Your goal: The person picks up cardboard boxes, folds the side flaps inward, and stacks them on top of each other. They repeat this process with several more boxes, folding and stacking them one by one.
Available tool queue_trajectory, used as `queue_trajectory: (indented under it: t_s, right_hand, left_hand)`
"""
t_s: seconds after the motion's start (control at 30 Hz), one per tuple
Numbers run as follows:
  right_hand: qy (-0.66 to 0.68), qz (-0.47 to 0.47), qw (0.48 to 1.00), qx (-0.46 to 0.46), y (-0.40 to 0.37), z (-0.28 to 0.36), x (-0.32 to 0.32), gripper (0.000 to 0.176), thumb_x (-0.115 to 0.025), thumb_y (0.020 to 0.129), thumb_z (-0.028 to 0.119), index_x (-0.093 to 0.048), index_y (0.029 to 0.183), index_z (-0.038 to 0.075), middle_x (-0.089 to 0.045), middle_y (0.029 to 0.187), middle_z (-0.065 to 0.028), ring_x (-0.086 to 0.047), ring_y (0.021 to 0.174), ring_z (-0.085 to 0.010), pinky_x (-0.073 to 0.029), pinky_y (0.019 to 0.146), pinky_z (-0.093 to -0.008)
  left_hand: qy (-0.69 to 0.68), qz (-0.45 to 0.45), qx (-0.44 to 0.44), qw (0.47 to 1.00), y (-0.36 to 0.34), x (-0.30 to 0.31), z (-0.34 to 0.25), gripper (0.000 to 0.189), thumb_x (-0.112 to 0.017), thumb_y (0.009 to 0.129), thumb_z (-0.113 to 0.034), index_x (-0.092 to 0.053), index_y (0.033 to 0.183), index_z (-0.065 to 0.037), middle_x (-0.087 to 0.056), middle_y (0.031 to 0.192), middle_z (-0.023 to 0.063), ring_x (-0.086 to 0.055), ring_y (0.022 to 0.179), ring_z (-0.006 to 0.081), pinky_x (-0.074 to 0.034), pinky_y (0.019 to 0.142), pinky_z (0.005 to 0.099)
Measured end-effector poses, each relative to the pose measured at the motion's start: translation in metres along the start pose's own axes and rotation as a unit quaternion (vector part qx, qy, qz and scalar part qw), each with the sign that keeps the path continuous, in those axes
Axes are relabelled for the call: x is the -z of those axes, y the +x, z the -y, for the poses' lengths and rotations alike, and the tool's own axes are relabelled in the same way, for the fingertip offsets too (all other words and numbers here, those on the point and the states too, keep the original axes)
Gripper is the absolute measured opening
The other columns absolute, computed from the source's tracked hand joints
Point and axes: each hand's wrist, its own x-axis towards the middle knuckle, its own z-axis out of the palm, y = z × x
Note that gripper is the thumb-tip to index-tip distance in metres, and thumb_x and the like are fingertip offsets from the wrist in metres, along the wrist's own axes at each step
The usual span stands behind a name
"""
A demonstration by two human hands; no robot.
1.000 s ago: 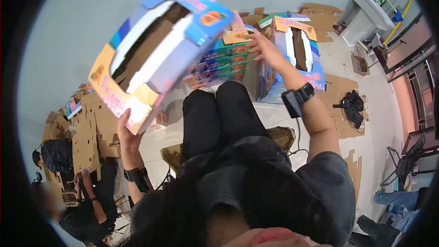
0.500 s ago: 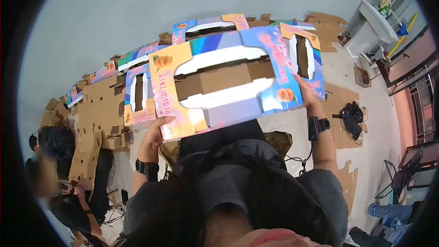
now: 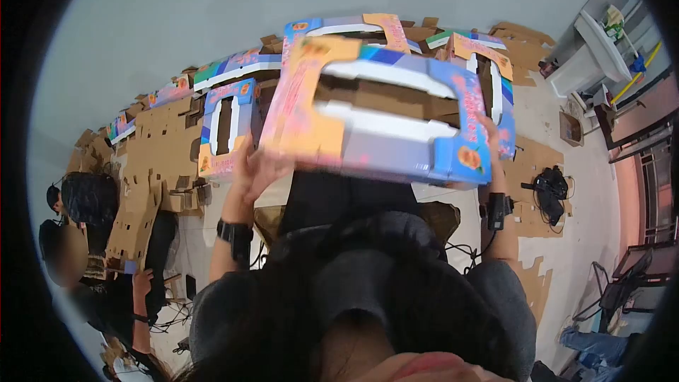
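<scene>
A printed cardboard fruit box (image 3: pixel 385 159), orange, blue and pink with a long opening in its upper face, is held up in front of me, tilted and blurred by motion. My right hand (image 3: pixel 489 136) grips its right end, with most of the fingers hidden behind the box. At the lower left corner, my left hand (image 3: pixel 260 173) is open, thumb and fingers apart. Its fingertips are at the box's bottom edge; firm contact cannot be made out. Beside this hand stands a smaller-looking box (image 3: pixel 244 110) of the same print.
Similar boxes (image 3: pixel 392 28) and another box (image 3: pixel 506 110) stand behind the held one. Flat brown cardboard (image 3: pixel 166 134) lies to the left, where another person's hand (image 3: pixel 143 281) is at work. A black bundle with cables (image 3: pixel 550 187) lies on cardboard at right, and a white sink (image 3: pixel 601 46) stands beyond.
The held box has shifted right and turned clockwise. My left hand has loosened from its front corner and moved up beside it; my right hand keeps hold. The other person's arm has moved.
</scene>
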Motion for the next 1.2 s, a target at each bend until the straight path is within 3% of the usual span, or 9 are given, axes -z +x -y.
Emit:
queue_trajectory:
  t_s: [0.03, 0.1, 0.13, 0.23, 0.4, 0.5, 0.67, 0.93, 1.2]
  right_hand:
    - [-0.018, -0.006, 0.999, 0.051, 0.012, -0.010, 0.014, 0.041, -0.061, 0.083, 0.030, -0.062, 0.115, 0.004, -0.062, 0.109, -0.0090, -0.059, 0.097, -0.0191, -0.047, 0.088, -0.0321]
    - [-0.040, -0.047, 0.991, 0.118, 0.039, -0.016, 0.036, 0.041, -0.061, 0.083, 0.030, -0.062, 0.114, 0.004, -0.062, 0.106, -0.0090, -0.060, 0.094, -0.0192, -0.048, 0.087, -0.0322]
    - [0.105, -0.076, 0.992, 0.000, 0.045, -0.006, 0.043, 0.040, -0.059, 0.084, 0.030, -0.061, 0.112, 0.002, -0.064, 0.103, -0.0101, -0.062, 0.091, -0.0208, -0.048, 0.087, -0.0338]
    - [0.208, -0.067, 0.976, -0.006, 0.034, 0.029, 0.048, 0.040, -0.058, 0.085, 0.031, -0.060, 0.110, 0.001, -0.065, 0.099, -0.0117, -0.063, 0.091, -0.0232, -0.048, 0.087, -0.0356]
    - [0.251, -0.075, 0.964, 0.036, 0.016, 0.064, 0.053, 0.053, -0.057, 0.083, 0.040, -0.051, 0.121, 0.004, -0.060, 0.115, -0.0112, -0.058, 0.105, -0.0283, -0.045, 0.094, -0.0425]
    - [0.309, -0.201, 0.929, -0.040, 0.014, 0.071, 0.055, 0.059, -0.061, 0.079, 0.042, -0.049, 0.124, 0.007, -0.059, 0.119, -0.0109, -0.057, 0.109, -0.0281, -0.043, 0.096, -0.0457]
    - [0.311, -0.145, 0.939, -0.033, 0.031, 0.034, 0.063, 0.067, -0.064, 0.074, 0.044, -0.046, 0.129, 0.013, -0.049, 0.128, -0.0110, -0.044, 0.120, -0.0330, -0.034, 0.098, -0.0588]
    - [0.332, -0.201, 0.922, -0.008, 0.030, -0.006, 0.032, 0.067, -0.065, 0.074, 0.042, -0.042, 0.130, 0.011, -0.047, 0.130, -0.0117, -0.042, 0.121, -0.0347, -0.031, 0.100, -0.0608]
    - [0.328, -0.217, 0.919, 0.000, 0.027, -0.024, 0.023, 0.059, -0.068, 0.072, 0.039, -0.048, 0.121, 0.011, -0.051, 0.122, -0.0113, -0.046, 0.114, -0.0321, -0.035, 0.099, -0.0562]
  left_hand:
    - [-0.078, 0.080, -0.016, 0.994, 0.012, 0.003, -0.002, 0.060, -0.043, 0.096, -0.046, -0.034, 0.141, -0.007, -0.046, 0.137, 0.0166, -0.044, 0.129, 0.0292, -0.039, 0.103, 0.0441]
    - [-0.024, 0.035, -0.072, 0.997, 0.031, -0.014, -0.004, 0.061, -0.043, 0.096, -0.046, -0.030, 0.144, -0.011, -0.045, 0.138, 0.0161, -0.042, 0.130, 0.0300, -0.036, 0.105, 0.0433]
    - [0.003, 0.014, -0.099, 0.995, 0.037, -0.021, -0.004, 0.061, -0.042, 0.096, -0.046, -0.028, 0.145, -0.012, -0.045, 0.138, 0.0158, -0.041, 0.130, 0.0303, -0.035, 0.106, 0.0428]
    - [0.095, 0.040, -0.085, 0.991, 0.052, -0.025, 0.003, 0.061, -0.044, 0.095, -0.045, -0.027, 0.145, -0.015, -0.044, 0.139, 0.0147, -0.044, 0.127, 0.0277, -0.036, 0.104, 0.0400]
    - [0.145, 0.039, -0.005, 0.989, 0.062, -0.008, 0.039, 0.051, -0.045, 0.096, -0.038, -0.039, 0.138, -0.010, -0.052, 0.130, 0.0128, -0.053, 0.116, 0.0246, -0.040, 0.099, 0.0370]
    - [0.146, 0.009, -0.042, 0.988, 0.070, 0.000, 0.056, 0.043, -0.046, 0.097, -0.030, -0.042, 0.134, -0.009, -0.054, 0.125, 0.0112, -0.056, 0.112, 0.0233, -0.044, 0.095, 0.0355]
    - [0.270, -0.020, -0.102, 0.957, 0.075, -0.001, 0.077, 0.025, -0.051, 0.096, -0.017, -0.051, 0.118, -0.007, -0.062, 0.104, 0.0070, -0.061, 0.098, 0.0154, -0.049, 0.082, 0.0295]
    - [0.263, -0.078, -0.231, 0.933, 0.074, 0.010, 0.099, 0.012, -0.053, 0.095, -0.011, -0.057, 0.104, -0.005, -0.063, 0.088, 0.0032, -0.060, 0.079, 0.0100, -0.047, 0.065, 0.0227]
    - [0.406, -0.073, -0.249, 0.876, 0.067, -0.003, 0.098, 0.010, -0.051, 0.093, -0.006, -0.059, 0.099, -0.004, -0.062, 0.082, 0.0026, -0.061, 0.073, 0.0094, -0.046, 0.065, 0.0214]
